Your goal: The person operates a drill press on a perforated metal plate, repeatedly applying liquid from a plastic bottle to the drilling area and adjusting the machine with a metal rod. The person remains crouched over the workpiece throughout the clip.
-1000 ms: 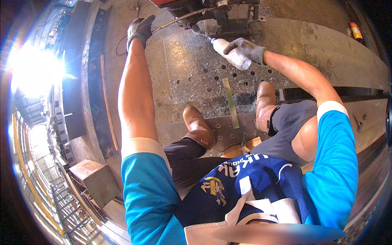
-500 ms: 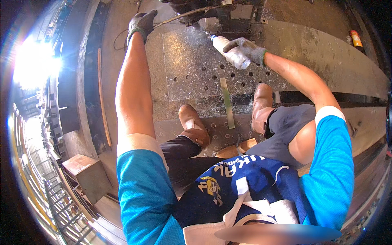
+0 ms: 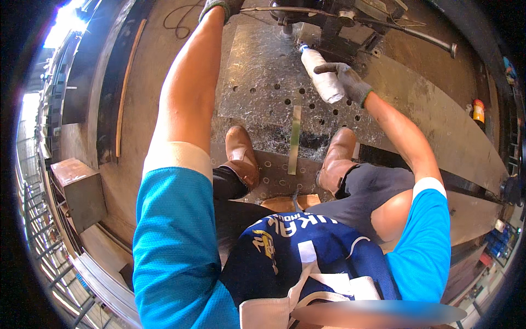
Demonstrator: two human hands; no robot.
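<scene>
My right hand (image 3: 350, 82), in a grey glove, is closed around a plastic bottle (image 3: 322, 77) with whitish contents. The bottle tilts, its blue cap (image 3: 304, 48) pointing up toward the machine. At the top edge my gloved left hand (image 3: 223, 6) is closed on the end of a long metal lever (image 3: 290, 9); its fingers are partly cut off by the picture edge. That lever belongs to a dark drilling machine (image 3: 307, 19), whose spindle tip (image 3: 287, 28) stands over a wet steel plate (image 3: 252, 60). Several round holes run across the plate.
A greenish strip (image 3: 295, 140) lies on the plate between my brown boots (image 3: 241, 153). Another lever (image 3: 416, 34) sticks out right of the machine. An orange bottle (image 3: 478, 113) stands far right. To the left are a metal box (image 3: 82, 192) and long beams (image 3: 104, 71).
My left hand has moved up and away to the top edge with the lever. A second lever now shows at the right. My right hand still holds the bottle; the whole view has shifted.
</scene>
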